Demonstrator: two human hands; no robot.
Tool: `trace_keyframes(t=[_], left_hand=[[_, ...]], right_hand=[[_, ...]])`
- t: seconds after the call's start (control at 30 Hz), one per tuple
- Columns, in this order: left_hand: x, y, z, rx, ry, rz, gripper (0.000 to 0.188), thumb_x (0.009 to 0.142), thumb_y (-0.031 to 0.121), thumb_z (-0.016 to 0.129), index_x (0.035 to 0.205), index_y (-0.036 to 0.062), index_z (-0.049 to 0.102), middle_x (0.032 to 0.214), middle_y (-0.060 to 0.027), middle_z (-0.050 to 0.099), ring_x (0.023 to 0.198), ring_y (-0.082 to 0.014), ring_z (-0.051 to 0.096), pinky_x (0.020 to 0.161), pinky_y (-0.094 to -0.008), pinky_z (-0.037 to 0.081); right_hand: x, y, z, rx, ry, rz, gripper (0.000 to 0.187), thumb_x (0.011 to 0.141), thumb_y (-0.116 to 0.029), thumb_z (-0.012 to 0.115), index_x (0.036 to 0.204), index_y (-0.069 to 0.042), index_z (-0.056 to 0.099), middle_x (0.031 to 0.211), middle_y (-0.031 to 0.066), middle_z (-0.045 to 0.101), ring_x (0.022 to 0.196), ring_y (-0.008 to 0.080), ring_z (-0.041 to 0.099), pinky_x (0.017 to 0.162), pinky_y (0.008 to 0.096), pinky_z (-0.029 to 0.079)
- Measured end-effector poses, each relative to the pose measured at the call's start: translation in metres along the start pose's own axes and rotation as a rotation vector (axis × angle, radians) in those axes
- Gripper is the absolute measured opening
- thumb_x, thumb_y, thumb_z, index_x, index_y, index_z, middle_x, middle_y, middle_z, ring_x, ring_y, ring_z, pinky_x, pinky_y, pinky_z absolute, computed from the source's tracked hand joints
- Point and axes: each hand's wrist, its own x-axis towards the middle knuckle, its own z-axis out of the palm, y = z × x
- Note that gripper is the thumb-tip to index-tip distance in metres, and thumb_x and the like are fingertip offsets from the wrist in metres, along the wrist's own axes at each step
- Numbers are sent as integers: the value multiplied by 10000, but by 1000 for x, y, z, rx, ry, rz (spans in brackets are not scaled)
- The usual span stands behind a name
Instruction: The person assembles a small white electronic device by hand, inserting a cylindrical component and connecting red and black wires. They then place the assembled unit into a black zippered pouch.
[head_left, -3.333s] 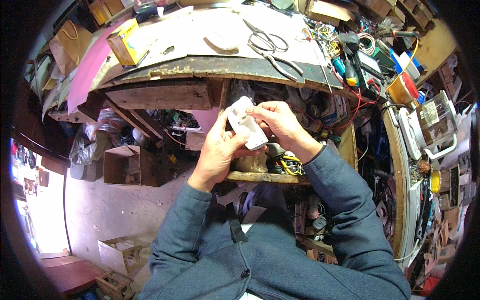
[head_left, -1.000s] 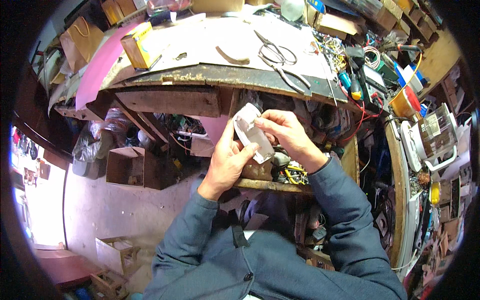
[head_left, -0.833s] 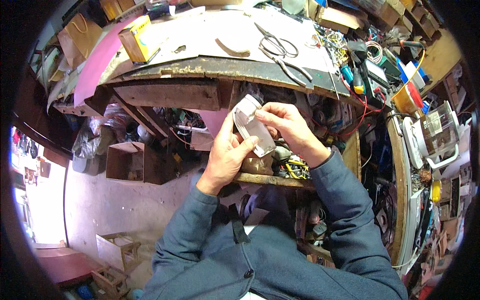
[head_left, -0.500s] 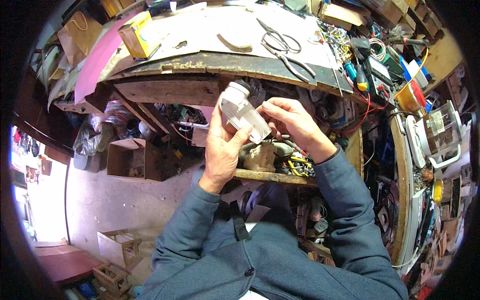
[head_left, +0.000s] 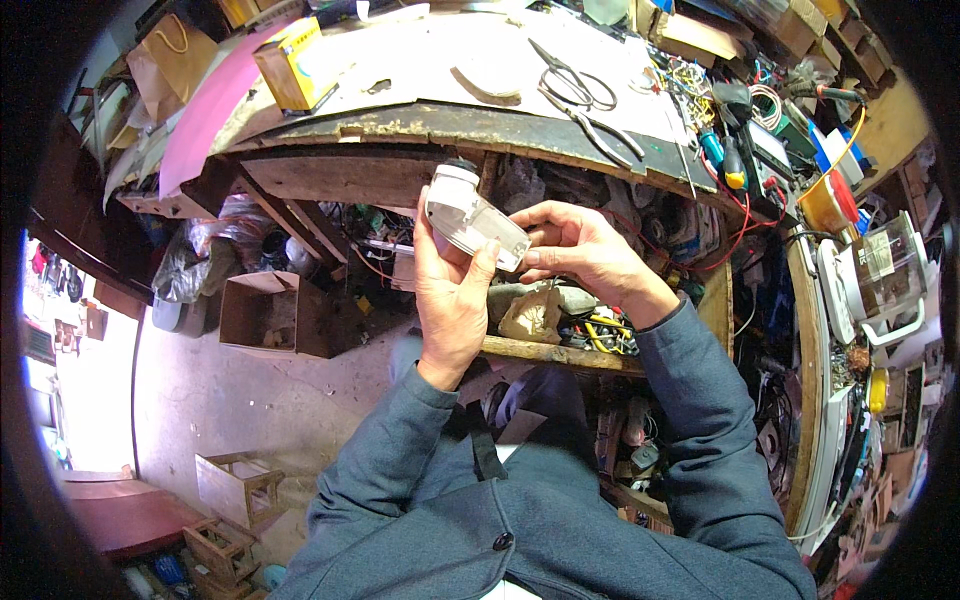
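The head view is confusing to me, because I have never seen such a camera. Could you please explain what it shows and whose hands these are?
No machine is working here: these are a person's bare hands. The wide fisheye camera sits on that person's head and looks down, so the dark sleeves come in from below and straight edges look bent.

The left hand holds a hollow white plastic casing, its thumb pressed on it. The right hand has its fingertips at the casing's lower end; whether they grip it is hard to tell.

Beyond is a workbench with a light covering. On it lie scissors, pliers, a curved pale piece and a yellow box.
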Motion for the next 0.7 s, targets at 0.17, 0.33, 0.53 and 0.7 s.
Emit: trace_keyframes(t=[0.17,0.33,0.53,0.7], left_hand=[[-1,0,-1,74,10,29,840,984,-71,615,1660,87,142,1505,-137,474,1292,-215,568,1103,-346,475],[-1,1,-4,140,13,-12,811,990,-24,635,1644,58,162,1400,-150,567,1164,-197,650,988,-319,549],[0,7,-1,94,13,-60,786,1001,-9,627,1629,34,157,1235,-153,665,964,-177,724,820,-302,613],[2,9,-2,35,1,-96,727,1001,-10,633,1598,42,222,1223,-138,667,995,-180,711,860,-309,600]], right_hand=[[1,4,4,-32,29,-40,403,915,-60,790,1276,30,636,1045,99,759,910,143,731,833,291,614],[-1,4,4,-22,27,-46,388,911,-38,787,1264,31,642,1035,109,761,898,146,735,815,293,618],[-1,6,4,-14,30,-53,376,909,-20,779,1255,35,645,1017,116,763,876,156,740,808,294,620],[-1,4,6,-20,48,-68,366,915,-32,777,1249,36,646,1012,115,762,859,152,736,791,288,614]])
